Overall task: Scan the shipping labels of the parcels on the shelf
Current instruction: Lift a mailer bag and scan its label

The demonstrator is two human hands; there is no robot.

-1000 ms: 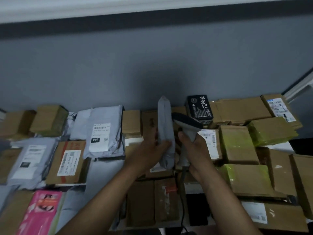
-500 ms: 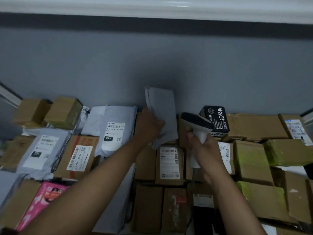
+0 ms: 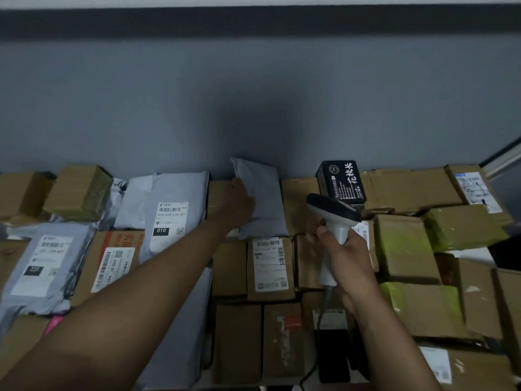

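Observation:
Parcels cover the shelf: brown cardboard boxes and grey plastic mailers, several with white shipping labels. My left hand (image 3: pixel 236 206) grips a plain grey mailer (image 3: pixel 262 198) at its left edge; the mailer leans against the grey wall at the back, its visible side without a label. My right hand (image 3: pixel 342 255) grips the handle of a white and black barcode scanner (image 3: pixel 332 218), whose head points left above the boxes. A brown box with a white label (image 3: pixel 269 263) lies just in front of the mailer, between my two arms.
A black box with white characters (image 3: pixel 342 182) stands at the back right of the scanner. Grey mailers marked 010 (image 3: pixel 169 215) and 231 (image 3: pixel 42 266) lie at left. Boxes wrapped in yellow-green tape (image 3: pixel 462 227) pile up at right. A pink packet (image 3: pixel 55 324) peeks out under my left arm.
My left hand carried the grey mailer away from the scanner, back to the wall, and set it down. The labelled brown box beneath came into view. My right hand keeps the scanner.

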